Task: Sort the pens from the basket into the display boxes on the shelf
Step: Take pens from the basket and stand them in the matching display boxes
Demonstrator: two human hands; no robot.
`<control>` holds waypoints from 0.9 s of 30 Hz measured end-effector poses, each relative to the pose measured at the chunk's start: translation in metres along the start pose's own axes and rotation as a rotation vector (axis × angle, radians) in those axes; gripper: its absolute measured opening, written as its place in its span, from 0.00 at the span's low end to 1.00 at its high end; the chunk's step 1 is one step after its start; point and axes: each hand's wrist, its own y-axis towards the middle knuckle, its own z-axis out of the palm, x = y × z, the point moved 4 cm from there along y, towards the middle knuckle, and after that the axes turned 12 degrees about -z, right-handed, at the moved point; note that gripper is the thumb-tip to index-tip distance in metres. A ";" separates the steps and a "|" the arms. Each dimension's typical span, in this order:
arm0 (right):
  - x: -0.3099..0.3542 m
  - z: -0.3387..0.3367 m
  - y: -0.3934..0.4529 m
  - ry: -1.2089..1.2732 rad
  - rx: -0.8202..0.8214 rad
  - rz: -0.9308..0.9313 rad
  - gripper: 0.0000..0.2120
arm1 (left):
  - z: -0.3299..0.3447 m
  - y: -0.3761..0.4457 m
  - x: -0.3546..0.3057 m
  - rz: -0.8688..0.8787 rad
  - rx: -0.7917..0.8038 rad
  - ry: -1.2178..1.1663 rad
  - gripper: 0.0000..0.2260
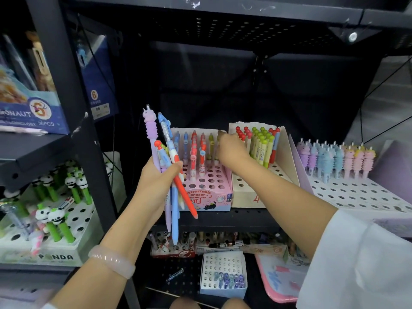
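Left hand (159, 175) fingers grip a pen bundle (169, 166); right hand (231, 150) fingers pinch something unclear at pink box (207, 188)

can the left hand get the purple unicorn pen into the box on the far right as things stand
Probably not directly. The left hand holds the pen within a bundle, and the right arm crosses in front, between it and the far right box. The right hand sits nearer.

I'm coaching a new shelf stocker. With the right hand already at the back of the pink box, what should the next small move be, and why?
Probably seat that pen in the pink display box: the right hand is at its back row beside matching pens, open holes remain, and the left hand holds a bundle of pens yet to sort.
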 end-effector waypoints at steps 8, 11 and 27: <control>0.033 -0.027 -0.022 0.922 -0.142 -0.136 0.10 | 0.023 -0.006 -0.002 0.028 0.086 0.007 0.03; 0.037 -0.033 -0.021 1.065 -0.093 -0.168 0.09 | 0.035 -0.009 -0.002 0.047 0.115 0.038 0.03; 0.026 -0.053 0.010 1.291 -0.435 0.042 0.06 | -0.009 -0.001 0.003 0.017 0.016 0.043 0.03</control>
